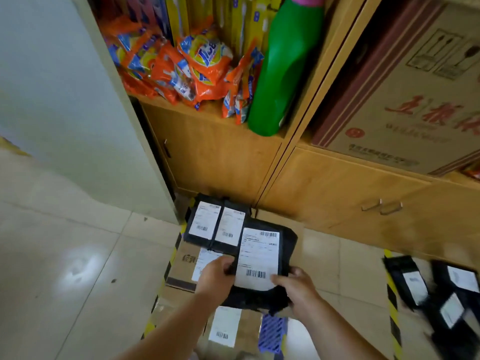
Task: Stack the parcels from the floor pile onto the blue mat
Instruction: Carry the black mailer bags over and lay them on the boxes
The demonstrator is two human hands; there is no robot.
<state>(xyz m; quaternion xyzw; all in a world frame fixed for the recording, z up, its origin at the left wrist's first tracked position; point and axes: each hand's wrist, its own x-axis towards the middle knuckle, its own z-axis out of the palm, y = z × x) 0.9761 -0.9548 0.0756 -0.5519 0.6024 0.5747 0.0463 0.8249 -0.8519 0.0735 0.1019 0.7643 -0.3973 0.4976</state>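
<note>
1. A black parcel [262, 258] is held by both hands: the left hand [217, 278] grips its left edge with fingers curled over the rim, and the right hand [298, 288] grips its near right corner, thumb lying on the white label [258, 258].
2. The parcel's long axis runs away from the person toward the wooden cabinet [220, 152], the barcode end of the label nearest the hands.
3. The parcel is a soft black bag, wrinkled at its near edge, most of its top covered by the printed label.
4. It is held over a stack of cardboard boxes [181, 266], its far edge overlapping two black parcels [215, 224] laid side by side at the stack's far edge, against the cabinet.
5. Both forearms reach forward from the lower edge of the view, palms turned down.
6. A patch of blue mat [272, 331] is seen under the near boxes.
7. More black parcels [441, 294] are piled on the floor at the right, beyond a yellow-black tape line [392, 294].
</note>
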